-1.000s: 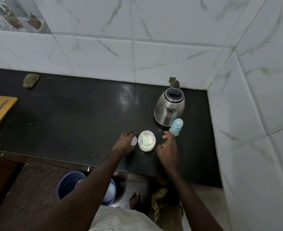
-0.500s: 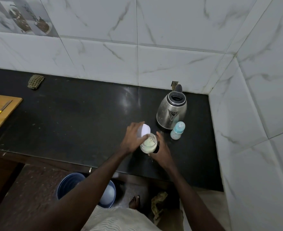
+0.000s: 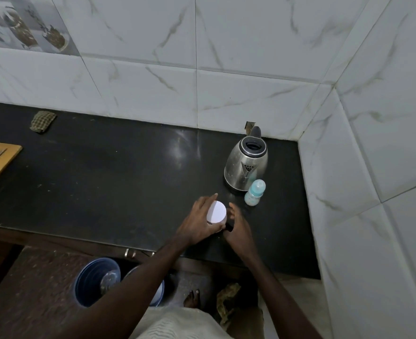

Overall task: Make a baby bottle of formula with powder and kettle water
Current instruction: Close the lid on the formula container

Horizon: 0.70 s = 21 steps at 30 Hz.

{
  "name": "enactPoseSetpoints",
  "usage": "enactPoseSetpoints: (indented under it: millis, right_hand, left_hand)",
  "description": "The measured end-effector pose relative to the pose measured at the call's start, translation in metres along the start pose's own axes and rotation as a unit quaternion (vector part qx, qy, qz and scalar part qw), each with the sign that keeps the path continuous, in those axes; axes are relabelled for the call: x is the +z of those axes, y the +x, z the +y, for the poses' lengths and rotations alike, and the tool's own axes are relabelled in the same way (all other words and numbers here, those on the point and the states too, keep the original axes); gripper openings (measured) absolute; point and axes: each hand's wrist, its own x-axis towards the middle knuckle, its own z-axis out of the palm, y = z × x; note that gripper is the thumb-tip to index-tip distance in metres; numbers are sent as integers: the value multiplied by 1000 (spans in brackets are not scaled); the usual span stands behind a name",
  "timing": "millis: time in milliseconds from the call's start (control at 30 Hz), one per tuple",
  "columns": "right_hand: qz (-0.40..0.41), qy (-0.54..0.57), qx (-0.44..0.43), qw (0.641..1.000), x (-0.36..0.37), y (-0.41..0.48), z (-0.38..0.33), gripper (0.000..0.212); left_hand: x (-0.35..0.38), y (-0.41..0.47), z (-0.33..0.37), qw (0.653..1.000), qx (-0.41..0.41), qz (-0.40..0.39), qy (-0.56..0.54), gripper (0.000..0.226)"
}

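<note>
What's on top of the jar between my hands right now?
A white lid covers the jar's mouth, with the left hand on it. The jar's contents are hidden under the lid, and the hands cover most of its sides.

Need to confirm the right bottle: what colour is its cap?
Pale blue-green, on the baby bottle beside the kettle; head view.

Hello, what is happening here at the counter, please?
A person stands at a black counter. The left hand sets a white lid on a small jar, mostly hidden between the hands, while the right hand steadies it. Behind them stand a steel kettle and a capped baby bottle, both untouched.
</note>
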Motion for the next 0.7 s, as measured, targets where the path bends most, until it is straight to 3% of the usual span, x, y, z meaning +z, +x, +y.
enactPoseSetpoints:
  millis: [100,233,367,567,700]
  right_hand:
    - [14,-14,-19,1000,-10,6,-16,82]
    - [-54,-106,-89,989,-16,20,-43,79]
    - [-175,-272,-145,935,-16,30,-65,78]
    - [-183,-336,-162,909,-18,35,-79,75]
    - [-204,-362,-164,895,-19,36,-78,78]
  left_hand:
    - [1,2,-8,999,-31,-34,-26,117]
    - [2,-3,-11,995,-55,-33,-74,132]
    - [6,-7,-14,987,-88,-11,-133,132]
    - [4,-1,-13,979,-148,-15,-139,111]
    - [3,1,-12,985,-141,-13,-99,115]
